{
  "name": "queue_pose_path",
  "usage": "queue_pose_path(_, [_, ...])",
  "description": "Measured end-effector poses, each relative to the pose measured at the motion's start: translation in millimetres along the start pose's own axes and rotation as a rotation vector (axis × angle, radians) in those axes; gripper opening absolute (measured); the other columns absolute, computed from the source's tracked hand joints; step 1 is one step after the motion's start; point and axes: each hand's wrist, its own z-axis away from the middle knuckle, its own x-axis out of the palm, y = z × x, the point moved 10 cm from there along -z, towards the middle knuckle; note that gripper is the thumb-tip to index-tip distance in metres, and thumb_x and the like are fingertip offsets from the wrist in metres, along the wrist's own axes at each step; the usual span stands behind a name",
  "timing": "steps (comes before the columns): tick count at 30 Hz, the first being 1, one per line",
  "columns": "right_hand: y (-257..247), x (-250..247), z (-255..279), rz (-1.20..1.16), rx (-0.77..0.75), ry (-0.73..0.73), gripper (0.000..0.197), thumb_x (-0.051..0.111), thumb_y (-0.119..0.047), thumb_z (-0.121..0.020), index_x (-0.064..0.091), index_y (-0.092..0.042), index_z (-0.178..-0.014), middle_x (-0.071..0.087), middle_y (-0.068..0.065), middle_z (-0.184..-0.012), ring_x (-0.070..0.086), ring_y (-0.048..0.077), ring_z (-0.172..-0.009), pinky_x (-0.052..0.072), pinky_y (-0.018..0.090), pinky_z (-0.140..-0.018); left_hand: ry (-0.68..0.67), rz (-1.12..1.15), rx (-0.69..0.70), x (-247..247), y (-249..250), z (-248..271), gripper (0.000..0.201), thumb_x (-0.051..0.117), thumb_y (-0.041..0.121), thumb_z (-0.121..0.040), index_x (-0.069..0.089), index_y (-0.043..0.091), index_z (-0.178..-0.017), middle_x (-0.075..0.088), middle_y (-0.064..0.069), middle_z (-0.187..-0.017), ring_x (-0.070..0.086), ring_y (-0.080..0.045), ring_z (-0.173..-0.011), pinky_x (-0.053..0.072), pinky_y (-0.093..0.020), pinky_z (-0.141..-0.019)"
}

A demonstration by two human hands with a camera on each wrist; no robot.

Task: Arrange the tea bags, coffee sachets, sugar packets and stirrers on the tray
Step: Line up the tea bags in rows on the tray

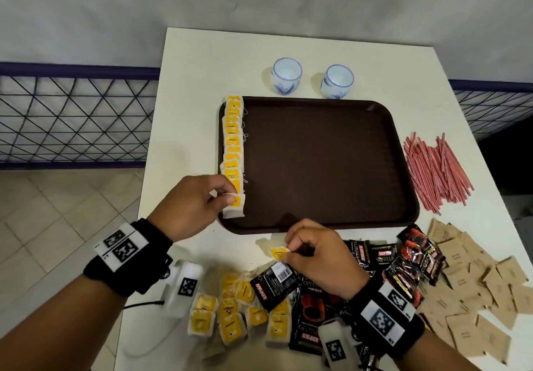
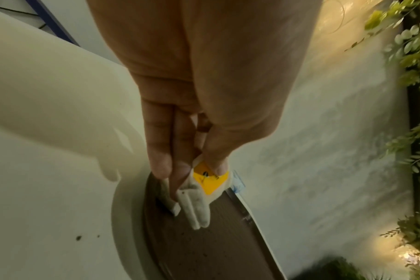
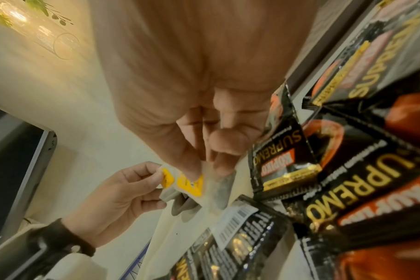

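A dark brown tray (image 1: 323, 165) lies mid-table with a row of yellow-tagged tea bags (image 1: 233, 139) along its left edge. My left hand (image 1: 227, 196) pinches the nearest tea bag (image 1: 234, 207) of that row at the tray's front left corner; the left wrist view shows the same tea bag (image 2: 205, 186) between thumb and fingers over the tray (image 2: 204, 246). My right hand (image 1: 288, 248) pinches another tea bag (image 1: 278, 253) just above the table in front of the tray, also seen as a yellow tag (image 3: 191, 184) in the right wrist view.
Loose tea bags (image 1: 230, 310) and black coffee sachets (image 1: 403, 258) lie at the table's front. Brown sugar packets (image 1: 473, 284) spread at the front right, red stirrers (image 1: 438, 171) right of the tray. Two blue-white cups (image 1: 313, 79) stand behind it. A railing (image 1: 72, 116) runs left.
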Motion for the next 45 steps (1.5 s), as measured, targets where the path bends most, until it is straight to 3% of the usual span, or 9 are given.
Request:
queue_pose_path(3, [11.6,4.1,1.7,-0.041,0.112,-0.037,0.013,0.078,-0.021,-0.083,0.067,-0.022,-0.077,0.070,-0.001,-0.075,0.063,0.008,-0.066,0.052,0.032,-0.065,-0.021,-0.055,0.006,3.3,0.5,-11.5,0.006,0.069,0.025,-0.093,0.069,0.029,-0.088,0.069,0.011,-0.085,0.063,0.003,-0.074,0.042,-0.013,-0.066])
queue_pose_path(6, [12.4,7.2,4.4,-0.124,0.163,-0.073,0.015,0.069,-0.012,-0.090,0.063,-0.020,-0.079,0.071,0.007,-0.068,0.064,0.013,-0.060,0.049,0.025,-0.059,-0.020,-0.064,0.014,6.1,1.1,-16.8,0.006,0.071,0.024,-0.091,0.071,0.029,-0.087,0.072,0.010,-0.084,0.064,0.003,-0.077,0.039,-0.005,-0.066])
queue_pose_path(13, [9.7,11.7,4.1,-0.161,0.209,-0.114,0.008,0.066,-0.007,-0.092,0.063,-0.011,-0.086,0.070,0.008,-0.069,0.065,0.009,-0.058,0.045,0.015,-0.056,0.063,-0.093,0.013,4.9,-1.8,-19.2,0.004,0.075,0.021,-0.088,0.073,0.023,-0.085,0.064,0.016,-0.078,0.060,0.000,-0.073,0.037,-0.006,-0.065])
queue_pose_path(23, [5.3,24.3,-7.0,-0.189,0.206,-0.161,0.006,0.067,-0.010,-0.093,0.063,-0.013,-0.089,0.071,0.005,-0.072,0.067,0.015,-0.060,0.046,0.020,-0.053,0.172,-0.155,0.022,-1.0,-11.2,-21.2,0.009,0.076,0.023,-0.085,0.070,0.021,-0.092,0.059,0.005,-0.082,0.057,-0.015,-0.073,0.051,-0.034,-0.070])
queue_pose_path(31, [-23.7,26.4,-53.3,-0.226,0.143,-0.158,0.005,0.066,-0.004,-0.092,0.062,-0.006,-0.091,0.071,0.018,-0.075,0.068,0.020,-0.062,0.048,0.026,-0.049,0.256,-0.106,0.001,-19.3,-14.1,6.1,0.007,0.070,0.028,-0.090,0.068,0.022,-0.093,0.061,0.006,-0.078,0.059,-0.015,-0.070,0.049,-0.033,-0.069])
queue_pose_path(37, [-34.6,35.3,-81.8,-0.240,0.170,-0.176,0.005,0.063,0.000,-0.093,0.059,-0.004,-0.093,0.066,0.011,-0.068,0.059,0.003,-0.044,0.043,0.017,-0.044,0.131,0.059,-0.099,-3.1,-32.4,68.7,0.006,0.075,0.023,-0.087,0.071,0.027,-0.085,0.069,0.013,-0.079,0.063,-0.005,-0.079,0.043,-0.008,-0.066])
queue_pose_path(41, [-32.1,44.4,-94.4,-0.198,0.181,-0.194,0.010,0.065,-0.001,-0.092,0.059,-0.008,-0.091,0.066,0.006,-0.065,0.064,0.008,-0.049,0.047,0.021,-0.046,-0.039,0.107,-0.109,17.4,-43.6,100.5,0.003,0.075,0.031,-0.086,0.072,0.032,-0.085,0.071,0.017,-0.088,0.065,-0.004,-0.081,0.043,-0.009,-0.066])
queue_pose_path(43, [-29.5,49.2,-98.6,-0.170,0.188,-0.201,0.010,0.066,-0.001,-0.091,0.059,-0.007,-0.091,0.066,0.006,-0.064,0.065,0.012,-0.052,0.049,0.023,-0.047,-0.097,0.115,-0.120,22.7,-49.9,110.8,0.009,0.074,0.042,-0.085,0.073,0.034,-0.086,0.071,0.017,-0.089,0.064,-0.007,-0.082,0.044,-0.010,-0.065])
queue_pose_path(45, [-27.9,52.1,-101.7,-0.144,0.192,-0.196,0.012,0.067,-0.001,-0.090,0.059,-0.009,-0.088,0.065,0.005,-0.063,0.066,0.013,-0.052,0.050,0.026,-0.048,-0.160,0.107,-0.116,28.8,-55.0,118.6,0.035,0.066,0.067,-0.078,0.073,0.035,-0.089,0.070,0.018,-0.089,0.064,-0.007,-0.082,0.046,-0.011,-0.065])
